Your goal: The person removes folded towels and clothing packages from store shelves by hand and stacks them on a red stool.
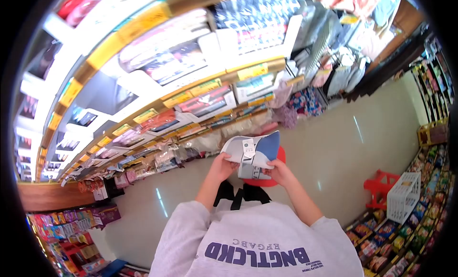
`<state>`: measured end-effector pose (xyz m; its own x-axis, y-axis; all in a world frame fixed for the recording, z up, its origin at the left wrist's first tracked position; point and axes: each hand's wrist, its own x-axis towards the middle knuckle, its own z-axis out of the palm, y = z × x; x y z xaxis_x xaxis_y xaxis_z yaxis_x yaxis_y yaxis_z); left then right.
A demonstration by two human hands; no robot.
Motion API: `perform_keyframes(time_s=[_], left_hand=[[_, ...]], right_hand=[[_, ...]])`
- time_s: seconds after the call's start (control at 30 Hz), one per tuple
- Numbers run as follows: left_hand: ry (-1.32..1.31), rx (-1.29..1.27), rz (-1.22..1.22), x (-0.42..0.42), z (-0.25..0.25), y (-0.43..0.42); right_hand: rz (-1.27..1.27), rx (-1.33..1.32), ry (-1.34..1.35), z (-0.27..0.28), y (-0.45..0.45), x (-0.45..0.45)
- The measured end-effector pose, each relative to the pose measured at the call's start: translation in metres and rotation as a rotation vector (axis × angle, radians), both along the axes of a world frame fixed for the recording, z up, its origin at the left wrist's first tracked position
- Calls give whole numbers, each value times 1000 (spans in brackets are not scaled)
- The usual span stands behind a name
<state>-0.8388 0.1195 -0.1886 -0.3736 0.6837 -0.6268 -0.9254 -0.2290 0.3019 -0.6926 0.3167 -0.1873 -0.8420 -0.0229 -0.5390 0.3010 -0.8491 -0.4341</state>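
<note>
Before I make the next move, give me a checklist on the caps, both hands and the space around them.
1. Left hand gripping the blue-brimmed cap: ok.
2. Right hand gripping the same cap: ok.
3. Red-brimmed cap in full view: not ok, the upper cap partly covers it.
4. White tag facing the camera: ok.
5. Tag's print readable: not ok, too small.
6. Red stool and white basket away from the hands: ok.
</note>
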Motion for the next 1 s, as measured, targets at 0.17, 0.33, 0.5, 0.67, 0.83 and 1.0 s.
perform_keyframes(time_s=[0.17,0.33,0.5,0.67,0.83,1.0], left_hand=[[162,87,209,-15,83,-39],[321,306,392,-32,140,-99],[510,461,509,-50,182,-149],[668,539,515,-76,213,-181],[706,635,563,-109,244,-185],[674,697,461,-153,259,-191]], right_hand=[[108,199,168,101,-24,-50],[284,462,327,160,-69,-94],[313,462,547,195,-119,-137],[219,163,691,212,-168,-170],[71,-23,777,241,-211,-197],[-9,-171,874,258,-226,-233]])
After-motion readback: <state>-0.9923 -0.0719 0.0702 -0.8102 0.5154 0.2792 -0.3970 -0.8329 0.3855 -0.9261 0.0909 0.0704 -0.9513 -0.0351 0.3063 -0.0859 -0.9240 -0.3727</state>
